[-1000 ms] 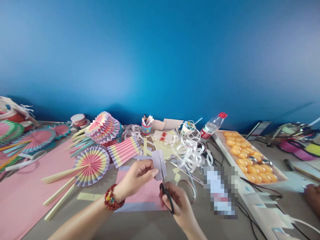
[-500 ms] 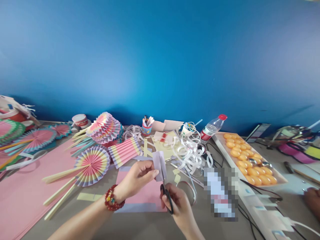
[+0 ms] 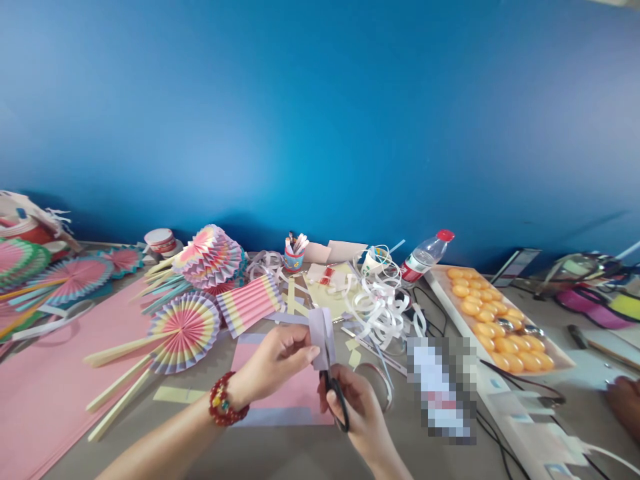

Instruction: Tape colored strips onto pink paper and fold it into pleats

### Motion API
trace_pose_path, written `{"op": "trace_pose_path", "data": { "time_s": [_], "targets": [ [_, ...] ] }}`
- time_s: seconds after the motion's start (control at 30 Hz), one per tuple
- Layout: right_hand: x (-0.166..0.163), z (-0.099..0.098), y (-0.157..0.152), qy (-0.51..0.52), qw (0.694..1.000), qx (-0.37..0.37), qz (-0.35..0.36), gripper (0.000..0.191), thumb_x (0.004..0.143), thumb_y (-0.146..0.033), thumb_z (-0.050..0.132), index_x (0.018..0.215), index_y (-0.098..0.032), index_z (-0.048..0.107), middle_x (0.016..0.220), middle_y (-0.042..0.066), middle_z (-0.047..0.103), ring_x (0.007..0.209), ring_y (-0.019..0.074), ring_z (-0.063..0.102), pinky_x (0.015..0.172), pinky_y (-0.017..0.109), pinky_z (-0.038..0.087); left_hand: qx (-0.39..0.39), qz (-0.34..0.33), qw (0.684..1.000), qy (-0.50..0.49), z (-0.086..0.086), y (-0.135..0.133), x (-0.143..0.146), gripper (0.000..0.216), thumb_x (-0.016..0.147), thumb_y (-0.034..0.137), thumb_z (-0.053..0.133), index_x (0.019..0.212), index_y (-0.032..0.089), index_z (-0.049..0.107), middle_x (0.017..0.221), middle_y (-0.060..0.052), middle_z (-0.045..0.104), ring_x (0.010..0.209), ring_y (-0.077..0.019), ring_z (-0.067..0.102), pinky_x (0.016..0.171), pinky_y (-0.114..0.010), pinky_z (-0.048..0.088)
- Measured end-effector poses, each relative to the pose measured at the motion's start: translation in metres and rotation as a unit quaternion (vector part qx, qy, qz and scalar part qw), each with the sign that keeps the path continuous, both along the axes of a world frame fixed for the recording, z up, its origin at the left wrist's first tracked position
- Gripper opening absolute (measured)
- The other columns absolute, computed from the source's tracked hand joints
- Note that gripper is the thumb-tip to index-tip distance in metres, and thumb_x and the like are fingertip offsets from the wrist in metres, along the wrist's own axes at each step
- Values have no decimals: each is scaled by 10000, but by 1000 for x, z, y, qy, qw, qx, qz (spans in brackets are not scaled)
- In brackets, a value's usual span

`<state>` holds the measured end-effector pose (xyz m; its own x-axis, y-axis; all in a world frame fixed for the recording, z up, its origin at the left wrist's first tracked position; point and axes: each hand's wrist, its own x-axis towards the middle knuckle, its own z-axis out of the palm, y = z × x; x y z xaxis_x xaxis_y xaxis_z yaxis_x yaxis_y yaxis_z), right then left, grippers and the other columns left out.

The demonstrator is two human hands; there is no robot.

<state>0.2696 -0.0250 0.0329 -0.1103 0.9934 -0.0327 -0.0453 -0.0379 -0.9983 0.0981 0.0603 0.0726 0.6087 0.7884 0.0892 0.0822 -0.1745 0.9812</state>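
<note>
Between thumb and fingers, my left hand (image 3: 283,357) pinches a small strip of pale lilac paper (image 3: 318,337), held upright above the table. My right hand (image 3: 355,400) grips a pair of black-handled scissors (image 3: 341,407), whose blades point up along the strip and into it. A slit separates a narrow sliver on the right side of the paper. Under both hands lies a pink sheet (image 3: 290,397) with lilac bands at its edges. To the left of my left hand are a pleated pink and yellow strip (image 3: 250,303) and a round paper fan (image 3: 184,330) with wooden sticks.
Curled white paper strips (image 3: 383,307) heap up behind my right hand, near a red-capped bottle (image 3: 425,257). A tray of orange, egg-shaped pieces (image 3: 500,320) stands at right. Large pink sheets (image 3: 75,387) cover the left side. Another person's hand (image 3: 625,403) shows at the right edge.
Both hands, with the paper and scissors, have shifted slightly down and right. The scissors remain in the slit; other things on the table look unchanged.
</note>
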Motion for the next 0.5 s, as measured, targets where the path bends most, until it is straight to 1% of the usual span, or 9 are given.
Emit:
{"op": "trace_pose_path", "data": {
  "time_s": [0.2, 0.5],
  "targets": [
    [-1, -1, 0, 8, 1000, 8, 0, 446, 811, -599, 628, 789, -155, 588, 628, 16, 545, 538, 92, 419, 494, 210, 334, -1, -5, 1000, -12, 1, -1, 0, 255, 893, 264, 524, 666, 155, 482, 627, 42, 414, 607, -96, 358, 559, -216, 279],
    [0, -3, 1, -5, 1000, 0, 1, 496, 783, -646, 624, 722, -160, 548, 582, 8, 517, 528, 98, 424, 491, 217, 317, -4, -3, 1000, -2, -2, -1, 1, 278, 896, 302, 526, 663, 160, 469, 635, 37, 394, 609, -101, 338, 566, -227, 281]
  ]
}}
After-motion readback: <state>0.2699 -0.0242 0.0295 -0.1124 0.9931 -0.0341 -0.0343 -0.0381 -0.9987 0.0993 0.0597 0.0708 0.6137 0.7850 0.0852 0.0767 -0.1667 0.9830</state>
